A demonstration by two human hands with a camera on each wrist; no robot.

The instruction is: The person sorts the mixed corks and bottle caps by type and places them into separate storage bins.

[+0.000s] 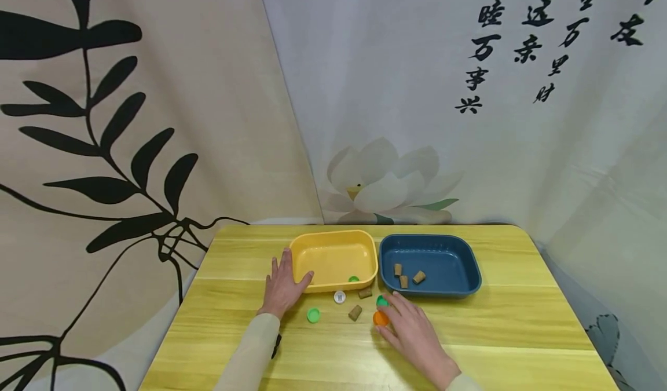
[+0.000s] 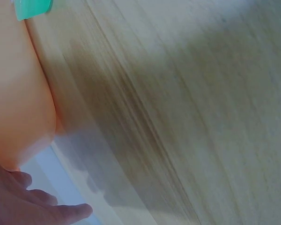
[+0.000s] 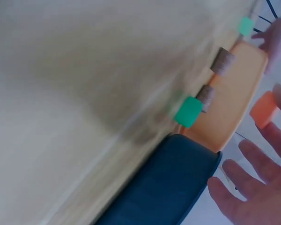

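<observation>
My left hand (image 1: 283, 285) rests against the left end of the yellow tray (image 1: 333, 288), fingers along its side and thumb at the front rim. My right hand (image 1: 411, 334) pinches an orange bottle cap (image 3: 263, 110) between thumb and index finger; the other fingers are spread. Just beyond that cap, a darker green bottle cap (image 1: 382, 301) sits on the table. A light green cap (image 1: 313, 315), a white cap (image 1: 340, 297) and two corks, one nearer (image 1: 355, 313) and one by the tray (image 1: 365, 292), lie between my hands. Inside the yellow tray is a green cap (image 1: 354, 278).
Right of the yellow tray, close beside it, stands a dark blue tray (image 1: 464, 292) with several corks (image 1: 419, 277) in it. Both trays are near the back of the wooden table (image 1: 510, 344). A printed curtain (image 1: 219, 90) hangs behind the table.
</observation>
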